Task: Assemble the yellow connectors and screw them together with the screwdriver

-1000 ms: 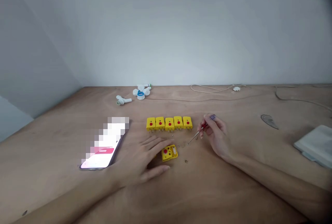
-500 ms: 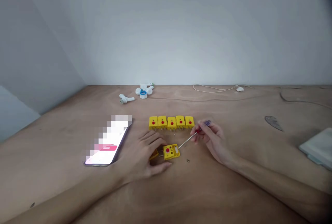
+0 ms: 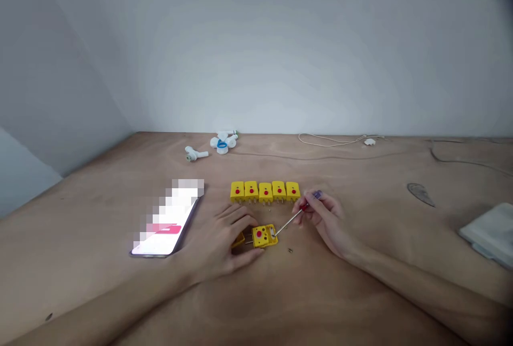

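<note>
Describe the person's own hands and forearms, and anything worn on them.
The left hand and right hand are bare, with slender fingers and no gloves. The left forearm and right forearm are bare and slim; no sleeve, watch or bracelet shows.

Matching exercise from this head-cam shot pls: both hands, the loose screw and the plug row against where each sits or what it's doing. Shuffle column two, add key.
1. right hand
2. left hand
3. small screw
4. row of five yellow plugs

A. lying apart on the wooden table
B. side by side, pins toward the person
C. holding a red-handled screwdriver
D. at the opened yellow plug

Pairs: 1-C, 2-D, 3-A, 4-B
</note>
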Motion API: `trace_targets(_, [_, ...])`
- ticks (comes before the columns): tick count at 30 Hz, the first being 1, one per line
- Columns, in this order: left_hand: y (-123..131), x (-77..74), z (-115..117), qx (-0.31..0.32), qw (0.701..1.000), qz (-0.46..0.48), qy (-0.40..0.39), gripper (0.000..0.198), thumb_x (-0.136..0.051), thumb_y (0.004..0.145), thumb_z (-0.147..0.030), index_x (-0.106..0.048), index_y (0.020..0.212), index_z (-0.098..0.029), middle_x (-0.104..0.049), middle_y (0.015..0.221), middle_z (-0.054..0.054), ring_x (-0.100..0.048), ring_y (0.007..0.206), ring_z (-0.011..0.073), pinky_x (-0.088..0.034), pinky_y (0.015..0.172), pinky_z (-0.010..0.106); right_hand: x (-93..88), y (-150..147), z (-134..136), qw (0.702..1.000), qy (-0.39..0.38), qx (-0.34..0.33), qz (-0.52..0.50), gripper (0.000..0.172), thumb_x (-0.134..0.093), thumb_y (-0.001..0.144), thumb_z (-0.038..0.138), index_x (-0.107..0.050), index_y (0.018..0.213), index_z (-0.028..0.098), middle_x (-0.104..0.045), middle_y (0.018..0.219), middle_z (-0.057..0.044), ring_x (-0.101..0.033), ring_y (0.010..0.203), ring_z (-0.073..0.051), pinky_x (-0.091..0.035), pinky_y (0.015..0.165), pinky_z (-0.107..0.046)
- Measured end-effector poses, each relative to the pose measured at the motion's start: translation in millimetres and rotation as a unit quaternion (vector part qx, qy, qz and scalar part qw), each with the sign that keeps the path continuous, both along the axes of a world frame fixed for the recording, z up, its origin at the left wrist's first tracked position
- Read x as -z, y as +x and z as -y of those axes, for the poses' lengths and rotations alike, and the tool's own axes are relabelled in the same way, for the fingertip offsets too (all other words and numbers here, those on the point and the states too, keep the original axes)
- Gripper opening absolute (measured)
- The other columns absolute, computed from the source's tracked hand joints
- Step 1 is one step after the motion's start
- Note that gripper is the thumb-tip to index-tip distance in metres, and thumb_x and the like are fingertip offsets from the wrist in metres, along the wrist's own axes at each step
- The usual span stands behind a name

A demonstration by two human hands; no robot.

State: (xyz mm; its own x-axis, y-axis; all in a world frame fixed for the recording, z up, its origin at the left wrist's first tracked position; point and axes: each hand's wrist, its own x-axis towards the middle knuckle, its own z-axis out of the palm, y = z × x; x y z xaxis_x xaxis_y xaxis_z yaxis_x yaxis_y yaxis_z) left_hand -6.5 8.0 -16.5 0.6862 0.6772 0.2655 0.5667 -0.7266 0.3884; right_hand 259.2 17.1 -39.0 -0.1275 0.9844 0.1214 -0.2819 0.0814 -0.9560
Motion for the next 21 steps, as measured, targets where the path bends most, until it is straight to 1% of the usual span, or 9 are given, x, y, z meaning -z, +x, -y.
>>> trace_targets(7, [0.9,-0.6,-0.5,0.001,1.000,-0.006,-0.001,0.025,-0.066,0.092,-0.040,-0.064,0.110,-0.022,-0.068,0.112,0.007,-0.063,0.104,0.0280,-0.052,0.093,0.044,-0.4,0.2,-0.2,1.000,-0.003,0.004,0.009,0.035,-0.072,0.090,0.051,-0.068,0.079,0.018,-0.072,0.080,-0.005,-0.067,0.063,-0.017,-0.052,0.057,-0.028])
trace_targets(12, [0.7,-1.2,0.0,-0.002,1.000,-0.002,0.001,0.024,-0.067,0.091,-0.039,-0.064,0.107,-0.022,-0.069,0.110,0.007,-0.064,0.102,0.0283,-0.053,0.091,0.043,0.1,0.4,-0.9,1.000,-0.007,0.006,-0.004,0.035,-0.072,0.090,0.050,-0.067,0.079,0.018,-0.072,0.079,-0.004,-0.066,0.062,-0.016,-0.052,0.056,-0.027])
trace_targets(15, [-0.9,0.5,-0.5,0.004,1.000,-0.007,0.009,0.032,-0.067,0.092,-0.040,-0.063,0.119,-0.022,-0.068,0.118,0.008,-0.063,0.109,0.0296,-0.052,0.096,0.046,1.0,1.2,-0.9,1.000,-0.005,-0.002,-0.015,0.033,-0.072,0.091,0.048,-0.067,0.080,0.018,-0.072,0.080,-0.004,-0.067,0.062,-0.016,-0.052,0.056,-0.026])
trace_targets(18, [-3.0,2.5,-1.4,0.036,0.999,-0.003,0.022,0.041,-0.066,0.094,-0.037,-0.058,0.133,-0.026,-0.064,0.129,0.008,-0.060,0.117,0.0293,-0.049,0.103,0.046,1.4,2.0,-1.3,0.999,-0.007,-0.009,-0.032,0.031,-0.071,0.092,0.045,-0.067,0.079,0.018,-0.072,0.079,-0.004,-0.067,0.062,-0.015,-0.052,0.056,-0.025])
trace_targets(21, [-4.2,2.8,-2.3,0.074,0.997,0.000,0.025,0.043,-0.065,0.094,-0.035,-0.058,0.136,-0.029,-0.063,0.131,0.008,-0.060,0.118,0.0288,-0.047,0.105,0.045,0.2,2.1,-2.5,0.999,-0.016,-0.001,-0.042,0.032,-0.072,0.092,0.046,-0.068,0.078,0.017,-0.072,0.077,-0.004,-0.066,0.060,-0.014,-0.052,0.055,-0.024])
